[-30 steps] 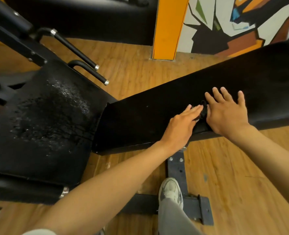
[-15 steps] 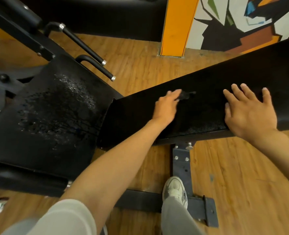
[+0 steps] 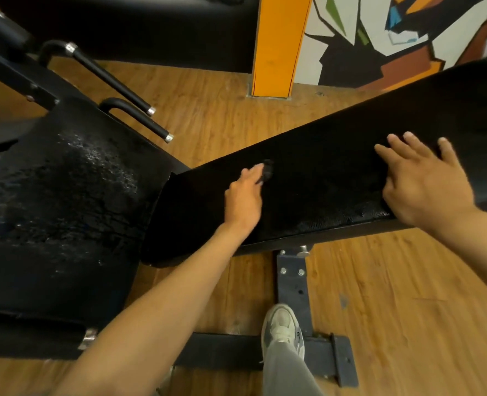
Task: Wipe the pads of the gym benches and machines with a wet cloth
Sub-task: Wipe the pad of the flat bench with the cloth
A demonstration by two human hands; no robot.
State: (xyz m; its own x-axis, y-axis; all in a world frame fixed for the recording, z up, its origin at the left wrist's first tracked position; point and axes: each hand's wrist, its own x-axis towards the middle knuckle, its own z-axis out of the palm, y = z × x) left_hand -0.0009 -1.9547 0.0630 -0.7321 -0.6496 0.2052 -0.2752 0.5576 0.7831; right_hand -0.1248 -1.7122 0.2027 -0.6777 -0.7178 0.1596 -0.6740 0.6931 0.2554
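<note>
A long black bench pad point(image 3: 336, 150) runs from the centre up to the right, with a wet sheen along its near edge. My left hand point(image 3: 243, 197) is on the pad's left part, fingers curled over a small dark cloth point(image 3: 267, 170) that peeks out past the fingertips. My right hand point(image 3: 425, 184) lies flat on the pad further right, fingers spread, holding nothing. At the left is a second black seat pad point(image 3: 65, 190) covered in water droplets.
Two black handle bars point(image 3: 139, 118) with chrome tips stick out behind the wet seat pad. The bench's steel foot point(image 3: 293, 284) and my shoe point(image 3: 282, 324) are on the wooden floor below. An orange pillar point(image 3: 279, 44) and a painted wall stand behind.
My left hand has slid the cloth leftwards along the long pad, away from my right hand. My right hand has stayed flat on the pad, now further to the right in view.
</note>
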